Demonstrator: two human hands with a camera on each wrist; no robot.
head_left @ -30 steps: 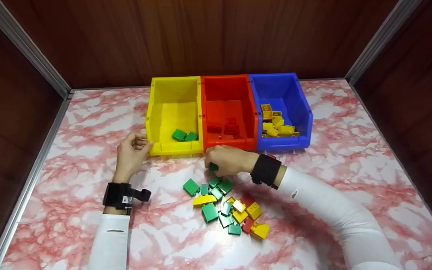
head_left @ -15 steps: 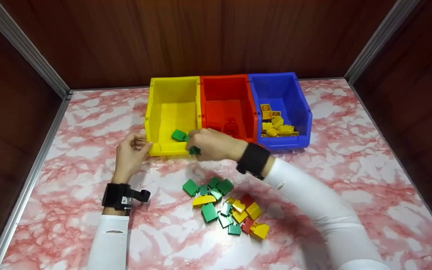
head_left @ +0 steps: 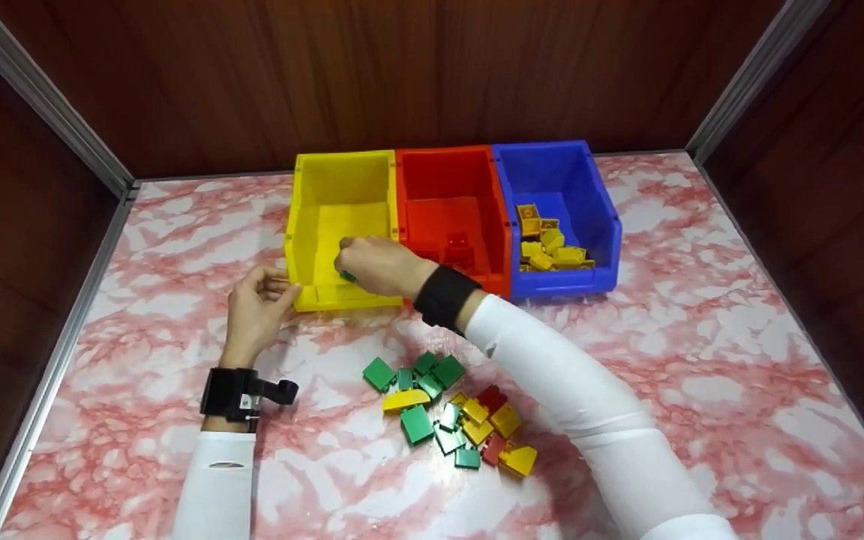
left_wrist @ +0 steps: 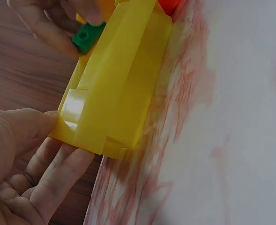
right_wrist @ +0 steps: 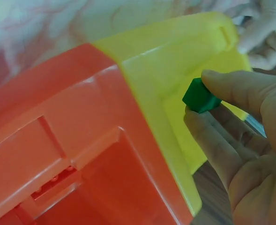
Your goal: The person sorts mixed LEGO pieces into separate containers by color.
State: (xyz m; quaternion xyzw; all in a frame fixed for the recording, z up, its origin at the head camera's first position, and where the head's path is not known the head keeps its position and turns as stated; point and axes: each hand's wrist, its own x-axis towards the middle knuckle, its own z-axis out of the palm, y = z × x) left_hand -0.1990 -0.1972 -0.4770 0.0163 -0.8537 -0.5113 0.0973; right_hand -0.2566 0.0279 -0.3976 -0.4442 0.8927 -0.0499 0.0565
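My right hand [head_left: 381, 264] pinches a green toy brick [right_wrist: 201, 96] between thumb and fingers, over the front of the yellow bin [head_left: 342, 300]. In the left wrist view a stud shows on this brick [left_wrist: 88, 37], close above the bin's front lip. At the bin's front left corner, my left hand [head_left: 256, 306] grips the edge, thumb on one side and fingers on the other. Most of the bin's contents are hidden behind the right hand in the head view.
A red bin [head_left: 447, 214] with red bricks and a blue bin [head_left: 563, 283] with several yellow bricks adjoin the yellow one. Loose green bricks [head_left: 417, 424], yellow bricks [head_left: 518, 460] and red bricks [head_left: 492, 449] lie in front. Wood-look panels [head_left: 402, 75] enclose the table.
My right hand has moved left and away from me, from in front of the red bin to over the yellow bin, carrying the green brick. The left hand stays at the bin's corner.
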